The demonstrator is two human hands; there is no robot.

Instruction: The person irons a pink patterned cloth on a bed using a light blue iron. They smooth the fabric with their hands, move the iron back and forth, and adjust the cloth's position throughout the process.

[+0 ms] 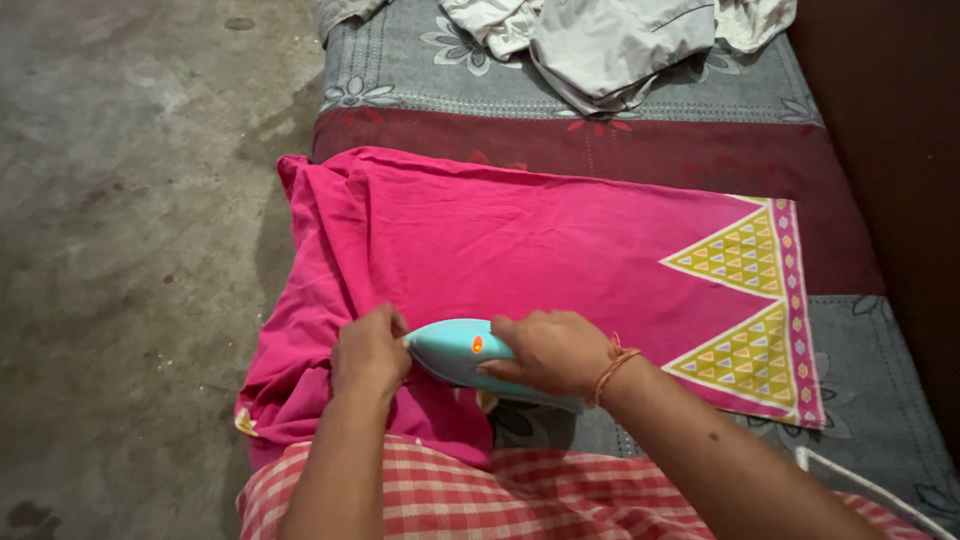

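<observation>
Gripping the turquoise iron [455,352] in a closed right hand [548,352], the person's left hand [368,352] pinches the pink cloth [520,235] taut on the bed [640,150] for smoothing.

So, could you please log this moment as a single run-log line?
right hand: grips turquoise iron, light on | left hand: pinches pink cloth at iron tip | surface: grey floral mat

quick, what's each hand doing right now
left hand: closed, pinching the pink cloth beside the iron's tip
right hand: closed around the blue iron
</observation>
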